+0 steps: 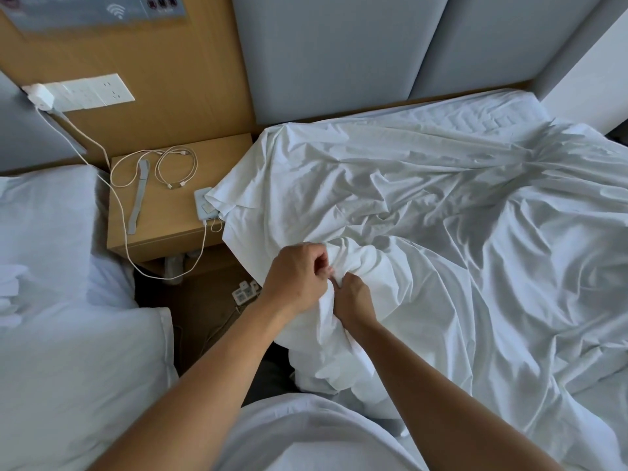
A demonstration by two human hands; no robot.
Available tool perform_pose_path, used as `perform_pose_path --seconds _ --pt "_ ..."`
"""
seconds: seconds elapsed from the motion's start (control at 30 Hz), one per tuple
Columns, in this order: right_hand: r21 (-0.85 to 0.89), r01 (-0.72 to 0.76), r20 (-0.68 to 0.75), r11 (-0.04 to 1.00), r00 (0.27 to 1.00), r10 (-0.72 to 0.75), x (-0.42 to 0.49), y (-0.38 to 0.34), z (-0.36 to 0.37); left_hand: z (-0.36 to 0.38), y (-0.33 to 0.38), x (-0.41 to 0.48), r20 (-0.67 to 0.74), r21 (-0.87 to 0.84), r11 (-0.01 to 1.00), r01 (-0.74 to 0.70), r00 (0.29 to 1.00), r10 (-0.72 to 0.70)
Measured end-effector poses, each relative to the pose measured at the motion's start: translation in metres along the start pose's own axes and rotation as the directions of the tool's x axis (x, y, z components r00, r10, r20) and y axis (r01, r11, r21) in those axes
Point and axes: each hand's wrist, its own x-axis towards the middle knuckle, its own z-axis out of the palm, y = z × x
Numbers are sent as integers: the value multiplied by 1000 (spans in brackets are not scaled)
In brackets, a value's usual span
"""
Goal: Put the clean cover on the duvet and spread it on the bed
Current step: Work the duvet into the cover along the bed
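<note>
At the left of the frame, two white pillows [68, 300] lie on a neighbouring bed. Just right of them is a wooden bedside tabletop [163, 229] carrying coiled white cables [176, 168] and a flat white charger block [203, 203], whose right side is overlapped by a corner of white cloth.

In the lower middle, both hands meet at the near-left edge of the bed [482, 108]. The left hand [295, 277] has its fingers [317, 258] curled, pinching a fold of that cloth. The right hand [353, 297], touching the left, is clamped round a bunch of the same cloth.

This cloth is the cover [441, 215]. It fills the middle and right of the frame, thrown wide across the bed and heavily creased, with a thicker wad [326, 362] hanging below the hands.

The job looks to be at an early stage. The cover lies thin and flat, so the duvet does not seem to be filled out inside it. Whether the wad is duvet or gathered cover cannot be told. The hands appear to be working at a corner or opening. Filling the corners, shaking the cover down, closing it and smoothing it over the bed all look still to do.

The cover is the only container here, and what it holds is hidden.
</note>
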Motion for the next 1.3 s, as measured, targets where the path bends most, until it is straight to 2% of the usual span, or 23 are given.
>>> perform_pose_path --seconds 0.1,0.13,0.17,0.2,0.23,0.27,0.3,0.33,0.4,0.47,0.53,0.63,0.73,0.77,0.83,0.9,1.0,1.03,1.1,1.17,1.2,1.27,1.3 --pt "259 -120 91 958 991 100 7 0 -6 8 1 -17 178 3 996 -84 981 82" --pt "340 -167 108 925 985 138 8 0 -8 12 -4 -21 237 -75 996 -45 970 62" --pt "400 -194 114 896 980 162 8 2 -10 14 -9 -23 269 -232 970 65 963 -1" --pt "436 -204 113 877 979 171 8 4 -11 14 -17 -23 269 -438 869 230 956 -117" --pt "452 -208 109 867 978 177 7 6 -11 15 -27 -23 265 -604 701 379 925 -272" --pt "455 -205 103 867 979 177 6 8 -11 16 -38 -23 277 -677 555 484 866 -417" --pt "458 -199 100 866 980 172 5 10 -11 19 -50 -23 305 -647 505 572 801 -516" --pt "464 -190 101 865 982 161 3 11 -11 23 -61 -24 373 -546 514 662 741 -559" --pt "461 -180 94 869 984 154 1 11 -12 36 -71 -29 562 -397 558 728 674 -480" --pt "405 -167 91 899 986 143 2 11 -16 48 -65 -29 644 -446 558 700 684 -343" --pt "372 -153 100 915 987 124 2 9 -19 53 -52 -24 606 -538 555 635 749 -268" --pt "434 -191 129 880 980 149 -2 7 -25 55 -39 -14 496 -606 595 528 836 -236" --pt "322 -133 112 938 988 101 -4 14 -32 61 -43 -11 382 -617 668 416 900 -209" --pt "303 -133 106 944 989 106 -5 14 -34 64 -45 -11 357 -631 663 403 909 -214" --pt "247 -128 81 961 990 112 -9 11 -37 68 -50 -11 321 -705 572 419 908 -270" --pt "62 -98 10 993 995 98 -16 12 -38 66 -52 -9 254 -753 512 413 901 -353" --pt "-249 1 -27 968 1000 -8 -35 24 -48 61 -61 -2 82 -735 596 324 915 -396" --pt "-275 23 7 961 1000 -22 -42 32 -54 62 -65 -1 40 -731 610 305 912 -408" --pt "-264 -3 181 964 982 53 -56 45 -65 66 -70 -1 10 -707 636 310 903 -429" --pt "-309 -78 414 948 886 208 -68 52 -72 71 -66 -3 36 -679 661 318 915 -403" --pt "-384 -63 489 921 832 261 -68 54 -75 74 -64 -6 58 -669 669 323 921 -386" --pt "-519 80 567 851 777 273 -54 49 -85 78 -61 -11 100 -644 697 314 939 -330" --pt "-550 149 574 822 783 242 -44 43 -89 80 -63 -15 123 -634 713 300 949 -290"
